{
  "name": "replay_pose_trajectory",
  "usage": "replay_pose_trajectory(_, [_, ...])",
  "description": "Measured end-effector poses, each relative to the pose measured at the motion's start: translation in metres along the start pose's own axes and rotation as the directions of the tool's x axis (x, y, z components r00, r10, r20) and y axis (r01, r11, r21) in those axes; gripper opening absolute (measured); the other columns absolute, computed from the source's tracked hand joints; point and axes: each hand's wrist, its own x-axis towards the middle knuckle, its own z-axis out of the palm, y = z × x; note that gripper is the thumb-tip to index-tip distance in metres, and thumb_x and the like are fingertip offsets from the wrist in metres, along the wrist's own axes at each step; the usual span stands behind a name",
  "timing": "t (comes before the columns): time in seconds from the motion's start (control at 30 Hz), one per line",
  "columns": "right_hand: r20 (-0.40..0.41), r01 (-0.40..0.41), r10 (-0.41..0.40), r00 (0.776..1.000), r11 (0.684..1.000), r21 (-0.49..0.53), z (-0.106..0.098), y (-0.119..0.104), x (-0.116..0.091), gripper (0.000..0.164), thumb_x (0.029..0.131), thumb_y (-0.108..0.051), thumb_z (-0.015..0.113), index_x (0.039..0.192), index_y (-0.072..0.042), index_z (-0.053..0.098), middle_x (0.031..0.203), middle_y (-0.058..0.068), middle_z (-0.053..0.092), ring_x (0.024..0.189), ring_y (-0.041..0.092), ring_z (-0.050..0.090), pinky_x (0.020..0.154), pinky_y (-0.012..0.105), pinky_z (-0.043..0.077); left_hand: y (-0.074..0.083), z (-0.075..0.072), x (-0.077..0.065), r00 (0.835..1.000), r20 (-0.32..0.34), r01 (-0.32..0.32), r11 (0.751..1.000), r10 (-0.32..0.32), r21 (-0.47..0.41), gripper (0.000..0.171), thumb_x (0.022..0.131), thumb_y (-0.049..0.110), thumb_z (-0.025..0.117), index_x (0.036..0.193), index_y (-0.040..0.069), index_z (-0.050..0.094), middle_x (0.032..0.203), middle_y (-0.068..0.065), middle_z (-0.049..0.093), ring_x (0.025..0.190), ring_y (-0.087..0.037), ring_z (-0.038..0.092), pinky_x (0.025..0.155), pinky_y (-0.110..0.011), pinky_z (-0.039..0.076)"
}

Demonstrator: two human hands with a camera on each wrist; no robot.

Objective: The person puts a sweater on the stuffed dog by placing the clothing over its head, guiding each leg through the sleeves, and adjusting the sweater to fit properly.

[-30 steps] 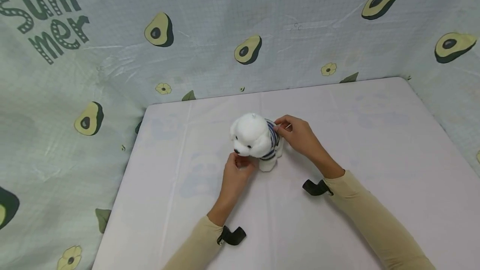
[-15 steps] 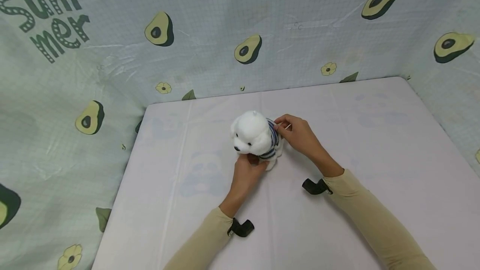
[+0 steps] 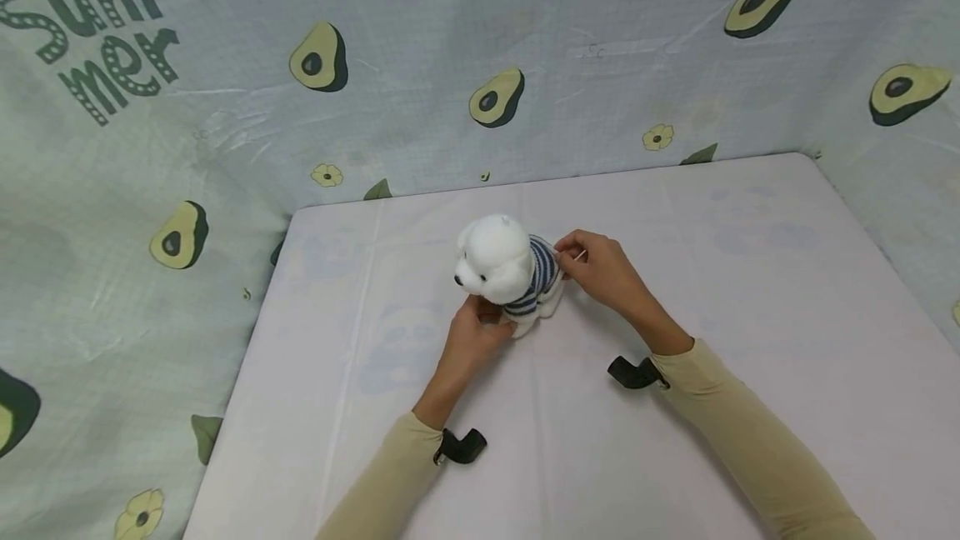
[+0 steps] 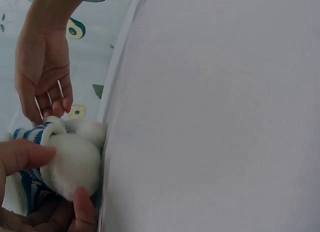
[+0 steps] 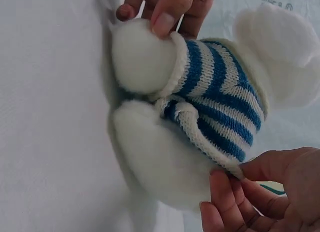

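Observation:
A white plush dog (image 3: pixel 495 261) stands on the table, its nose toward the left in the head view. It wears a blue-and-white striped knitted sweater (image 5: pixel 215 92). My left hand (image 3: pixel 468 344) holds the dog's front paw (image 4: pixel 75 164), thumb on one side and fingers on the other. At the dog's back end, my right hand (image 3: pixel 603 273) pinches the hem of the sweater (image 5: pixel 225 164) between thumb and fingers. Below that hem the white hind leg (image 5: pixel 155 152) shows against the tabletop.
The table has a pale cover (image 3: pixel 675 457) with faint printed figures. Behind it and at both sides hangs a curtain (image 3: pixel 420 40) printed with avocados and flowers. Each sleeve carries a black wrist camera mount (image 3: pixel 633 373).
My left hand slides right under the dog's chin, then shifts back left with its front paw. The dog's head turns further left. My right hand stays nearly still at the sweater.

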Motion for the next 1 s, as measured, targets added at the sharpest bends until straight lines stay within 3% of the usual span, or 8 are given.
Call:
replay_pose_trajectory(0.13, [-0.059, 0.053, -0.055, 0.997, 0.997, -0.049, 0.003, -0.002, 0.001, 0.023, 0.100, -0.023, 0.066, 0.114, -0.004, 0.069, 0.097, 0.009, 0.070, 0.077, 0.020, 0.066, 0.060, 0.033, 0.051, 0.000, 0.005, 0.001, 1.000, 0.024, 0.000, 0.999, 0.001, -0.044, 0.074, 0.086, 0.016, 0.079, 0.147, 0.001, 0.040, 0.131, -0.017, 0.060, 0.116, -0.029, 0.059, 0.101, -0.045, 0.047])
replay_pose_trajectory(0.23, [-0.111, 0.109, -0.122, 0.986, 0.987, -0.117, 0.007, -0.001, 0.003, 0.024, 0.099, -0.023, 0.068, 0.113, -0.004, 0.071, 0.095, 0.010, 0.071, 0.076, 0.021, 0.066, 0.058, 0.033, 0.050, 0.001, 0.009, 0.003, 1.000, 0.008, -0.009, 0.998, 0.010, -0.063, 0.079, 0.087, 0.019, 0.080, 0.150, 0.002, 0.036, 0.137, -0.016, 0.058, 0.122, -0.028, 0.058, 0.103, -0.044, 0.047])
replay_pose_trajectory(0.37, [-0.167, 0.154, -0.198, 0.966, 0.958, -0.243, 0.009, 0.001, 0.005, 0.019, 0.098, -0.018, 0.070, 0.108, -0.002, 0.075, 0.092, 0.011, 0.072, 0.076, 0.023, 0.067, 0.058, 0.036, 0.053, 0.000, 0.012, 0.005, 0.999, -0.031, -0.012, 1.000, 0.013, 0.009, 0.057, 0.087, 0.019, 0.079, 0.135, -0.001, 0.054, 0.119, -0.014, 0.067, 0.102, -0.022, 0.063, 0.086, -0.036, 0.052])
replay_pose_trajectory(0.5, [-0.213, 0.128, -0.214, 0.953, 0.925, -0.357, 0.009, 0.006, 0.007, 0.014, 0.095, -0.014, 0.071, 0.102, -0.002, 0.076, 0.088, 0.011, 0.073, 0.073, 0.024, 0.067, 0.058, 0.039, 0.054, 0.000, 0.012, 0.008, 0.998, -0.049, -0.030, 0.995, 0.034, 0.090, 0.034, 0.086, 0.018, 0.079, 0.112, 0.000, 0.066, 0.092, -0.009, 0.067, 0.079, -0.018, 0.055, 0.068, -0.031, 0.045])
replay_pose_trajectory(0.63, [-0.221, 0.099, -0.197, 0.955, 0.915, -0.390, 0.009, 0.012, 0.011, 0.013, 0.095, -0.012, 0.071, 0.101, -0.002, 0.076, 0.087, 0.011, 0.073, 0.069, 0.023, 0.065, 0.055, 0.038, 0.052, 0.000, 0.010, 0.009, 0.998, -0.047, -0.035, 0.991, 0.041, 0.130, 0.030, 0.087, 0.020, 0.079, 0.107, 0.002, 0.067, 0.086, -0.006, 0.065, 0.076, -0.017, 0.053, 0.067, -0.031, 0.044])
replay_pose_trajectory(0.77, [-0.215, 0.142, -0.241, 0.946, 0.907, -0.395, 0.010, 0.014, 0.013, 0.012, 0.095, -0.011, 0.071, 0.103, -0.003, 0.075, 0.089, 0.010, 0.071, 0.070, 0.022, 0.065, 0.054, 0.036, 0.051, -0.001, 0.009, 0.009, 0.999, -0.036, -0.017, 0.991, 0.021, 0.132, 0.029, 0.086, 0.019, 0.079, 0.105, 0.001, 0.067, 0.086, -0.006, 0.064, 0.077, -0.018, 0.053, 0.068, -0.032, 0.045])
replay_pose_trajectory(0.87, [-0.201, 0.260, -0.361, 0.911, 0.878, -0.401, 0.009, 0.014, 0.013, 0.014, 0.094, -0.007, 0.070, 0.107, -0.004, 0.073, 0.095, 0.008, 0.067, 0.074, 0.020, 0.063, 0.058, 0.035, 0.052, -0.001, 0.008, 0.010, 1.000, -0.027, -0.001, 0.992, 0.005, 0.127, 0.030, 0.086, 0.018, 0.079, 0.107, 0.000, 0.066, 0.089, -0.008, 0.064, 0.079, -0.018, 0.054, 0.069, -0.032, 0.046])
replay_pose_trajectory(1.0, [-0.117, 0.471, -0.542, 0.832, 0.803, -0.365, 0.010, 0.011, 0.014, 0.021, 0.095, -0.002, 0.069, 0.115, -0.006, 0.073, 0.110, 0.007, 0.068, 0.093, 0.022, 0.066, 0.075, 0.037, 0.056, -0.002, 0.007, 0.010, 1.000, -0.021, 0.000, 0.993, 0.003, 0.122, 0.034, 0.085, 0.017, 0.079, 0.110, -0.001, 0.065, 0.090, -0.008, 0.064, 0.081, -0.018, 0.055, 0.070, -0.032, 0.046])
